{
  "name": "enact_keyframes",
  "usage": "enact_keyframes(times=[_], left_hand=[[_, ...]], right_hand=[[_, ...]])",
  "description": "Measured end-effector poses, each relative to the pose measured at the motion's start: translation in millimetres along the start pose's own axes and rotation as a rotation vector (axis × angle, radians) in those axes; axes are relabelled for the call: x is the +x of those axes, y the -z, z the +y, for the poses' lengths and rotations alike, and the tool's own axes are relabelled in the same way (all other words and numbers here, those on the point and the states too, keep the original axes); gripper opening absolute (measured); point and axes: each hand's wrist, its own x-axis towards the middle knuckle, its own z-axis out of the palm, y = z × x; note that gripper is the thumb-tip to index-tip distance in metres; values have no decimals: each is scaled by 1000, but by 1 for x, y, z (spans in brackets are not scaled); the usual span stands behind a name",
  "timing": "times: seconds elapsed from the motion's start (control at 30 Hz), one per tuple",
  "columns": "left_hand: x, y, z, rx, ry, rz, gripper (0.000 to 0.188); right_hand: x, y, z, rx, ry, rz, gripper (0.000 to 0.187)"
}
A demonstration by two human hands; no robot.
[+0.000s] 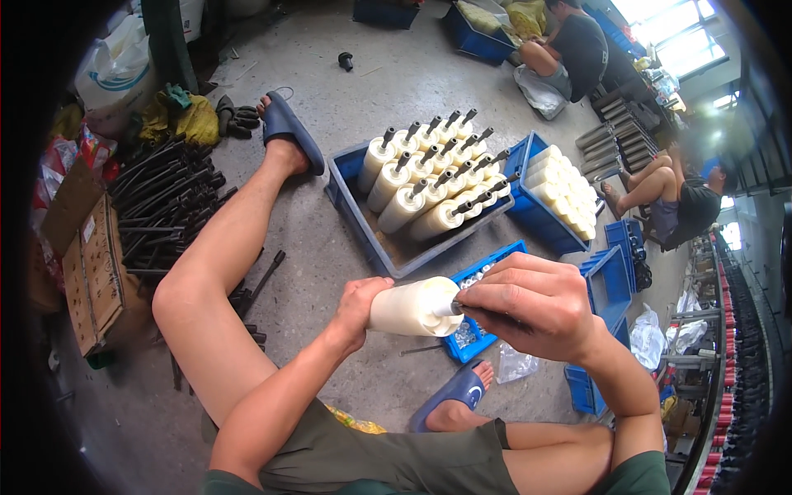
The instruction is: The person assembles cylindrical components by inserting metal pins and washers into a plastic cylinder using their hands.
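Observation:
A cream-white cylindrical roller (402, 310) is held level above my lap. My left hand (360, 313) wraps round its left end. At the other end, my right hand (536, 304) is closed, fingers pinched around a short dark shaft end that sticks out of a white hub. Its fingers hide most of the dark piece. Below the hands lies a shallow blue tray (468, 355) of small clear and whitish parts, partly covered by my right hand. Ahead, a grey-blue crate (404, 267) holds many upright white rollers (403, 206) with black shafts poking out.
Another blue crate (544, 238) of cream rollers (563, 190) stands to the right. Black rods (165, 210) are heaped at left beside an open cardboard box (99, 276). A plastic bag (517, 363) lies near my foot. Two seated people (569, 54) are at the far right.

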Motion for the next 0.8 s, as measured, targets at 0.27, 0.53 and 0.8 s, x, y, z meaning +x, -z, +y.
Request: enact_keyframes(times=[0.27, 0.53, 0.8], left_hand=[[-5, -5, 6, 1, -5, 30, 27], [-5, -5, 6, 42, 29, 28, 27], [-7, -5, 8, 109, 116, -22, 29]], right_hand=[[-5, 4, 4, -49, -21, -13, 29], [-6, 10, 0, -127, -22, -120, 27], [-12, 7, 3, -109, 37, -126, 34]])
